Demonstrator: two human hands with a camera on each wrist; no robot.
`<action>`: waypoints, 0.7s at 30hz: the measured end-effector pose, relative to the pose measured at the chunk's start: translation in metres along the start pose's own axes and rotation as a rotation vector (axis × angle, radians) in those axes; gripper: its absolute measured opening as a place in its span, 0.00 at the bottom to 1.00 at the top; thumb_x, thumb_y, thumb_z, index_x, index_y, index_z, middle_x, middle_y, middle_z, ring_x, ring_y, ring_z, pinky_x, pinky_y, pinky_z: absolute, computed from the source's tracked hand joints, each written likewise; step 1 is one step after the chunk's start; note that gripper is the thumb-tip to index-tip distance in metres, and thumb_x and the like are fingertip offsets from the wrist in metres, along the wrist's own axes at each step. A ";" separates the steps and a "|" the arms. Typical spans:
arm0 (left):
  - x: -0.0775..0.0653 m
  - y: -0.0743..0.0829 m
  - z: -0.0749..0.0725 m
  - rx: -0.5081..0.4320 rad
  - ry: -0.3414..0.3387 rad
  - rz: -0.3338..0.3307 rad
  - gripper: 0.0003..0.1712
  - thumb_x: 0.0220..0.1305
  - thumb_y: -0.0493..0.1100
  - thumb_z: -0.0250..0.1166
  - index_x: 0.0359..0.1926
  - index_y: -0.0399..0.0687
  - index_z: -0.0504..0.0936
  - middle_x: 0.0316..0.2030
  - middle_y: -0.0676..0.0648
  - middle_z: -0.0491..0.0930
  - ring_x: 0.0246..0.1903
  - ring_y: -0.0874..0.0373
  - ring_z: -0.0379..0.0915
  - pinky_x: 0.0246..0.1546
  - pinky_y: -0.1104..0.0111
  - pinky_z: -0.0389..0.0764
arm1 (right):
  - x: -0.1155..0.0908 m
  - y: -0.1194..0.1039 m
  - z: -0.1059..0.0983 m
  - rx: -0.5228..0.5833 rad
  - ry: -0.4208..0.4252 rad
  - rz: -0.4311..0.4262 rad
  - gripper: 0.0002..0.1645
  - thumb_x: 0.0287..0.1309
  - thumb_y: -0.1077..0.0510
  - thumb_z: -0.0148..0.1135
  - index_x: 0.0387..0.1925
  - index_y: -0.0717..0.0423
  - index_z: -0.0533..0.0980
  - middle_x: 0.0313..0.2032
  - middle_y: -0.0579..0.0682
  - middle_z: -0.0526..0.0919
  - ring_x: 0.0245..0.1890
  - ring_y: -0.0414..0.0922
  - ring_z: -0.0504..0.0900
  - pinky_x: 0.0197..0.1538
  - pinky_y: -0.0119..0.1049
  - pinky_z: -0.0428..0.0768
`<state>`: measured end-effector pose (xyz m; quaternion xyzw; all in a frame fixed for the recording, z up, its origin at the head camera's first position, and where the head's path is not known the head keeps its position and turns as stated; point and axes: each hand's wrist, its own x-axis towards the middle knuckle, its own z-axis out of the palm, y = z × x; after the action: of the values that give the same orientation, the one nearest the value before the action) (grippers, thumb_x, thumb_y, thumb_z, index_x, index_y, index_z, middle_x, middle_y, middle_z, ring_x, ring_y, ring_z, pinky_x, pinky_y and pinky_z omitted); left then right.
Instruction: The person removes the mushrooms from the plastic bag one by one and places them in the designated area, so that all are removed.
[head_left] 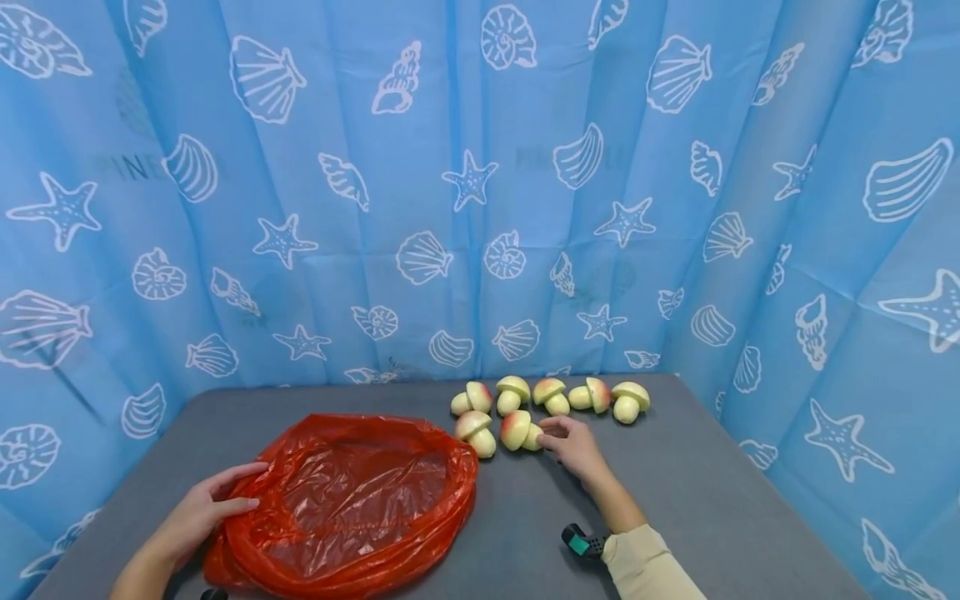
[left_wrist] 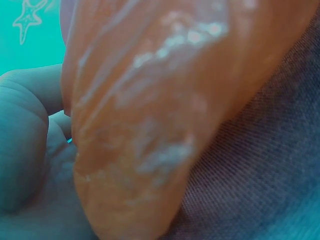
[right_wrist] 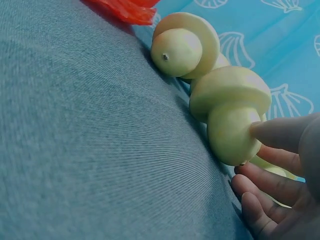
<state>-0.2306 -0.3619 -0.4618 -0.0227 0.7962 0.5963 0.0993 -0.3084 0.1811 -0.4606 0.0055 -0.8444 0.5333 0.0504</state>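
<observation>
A red plastic bag lies on the left of the table, its wide mouth spread open and nothing visible inside. At its left rim, my left hand holds the film between thumb and fingers; crumpled film hides part of that hand in the left wrist view. To the right of the bag, my right hand pinches the pale stem of a toy mushroom with a reddish cap. In the right wrist view, the thumb presses the side of the stem, with other fingers near its base.
Several more pale mushrooms stand or lie by the far edge, including one close to the bag and one at the row's right end. A grey cloth covers the table. Behind hangs a blue shell-patterned curtain.
</observation>
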 end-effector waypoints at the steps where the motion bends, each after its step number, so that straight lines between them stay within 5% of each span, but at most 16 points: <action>1: 0.001 0.000 0.000 -0.005 -0.003 0.000 0.39 0.65 0.44 0.65 0.71 0.34 0.59 0.68 0.24 0.53 0.52 0.43 0.75 0.44 0.53 0.81 | 0.000 0.000 -0.001 -0.003 0.000 0.000 0.15 0.59 0.62 0.66 0.48 0.64 0.80 0.37 0.53 0.85 0.37 0.48 0.82 0.30 0.37 0.77; 15: 0.003 0.001 -0.006 -0.078 -0.005 0.028 0.37 0.68 0.47 0.61 0.73 0.41 0.58 0.71 0.31 0.54 0.59 0.45 0.69 0.49 0.56 0.80 | -0.006 -0.003 -0.011 0.121 -0.021 0.021 0.22 0.63 0.61 0.62 0.54 0.70 0.74 0.47 0.62 0.82 0.42 0.55 0.83 0.38 0.42 0.82; 21: -0.006 0.005 -0.016 0.076 0.082 0.066 0.38 0.70 0.53 0.59 0.71 0.36 0.59 0.67 0.31 0.61 0.54 0.54 0.74 0.52 0.51 0.77 | -0.014 -0.003 -0.035 0.058 -0.044 -0.020 0.22 0.64 0.61 0.61 0.55 0.70 0.73 0.46 0.62 0.81 0.43 0.56 0.83 0.41 0.43 0.83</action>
<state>-0.2280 -0.3763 -0.4514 -0.0171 0.8221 0.5671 0.0476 -0.2917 0.2105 -0.4443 0.0271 -0.8294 0.5568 0.0369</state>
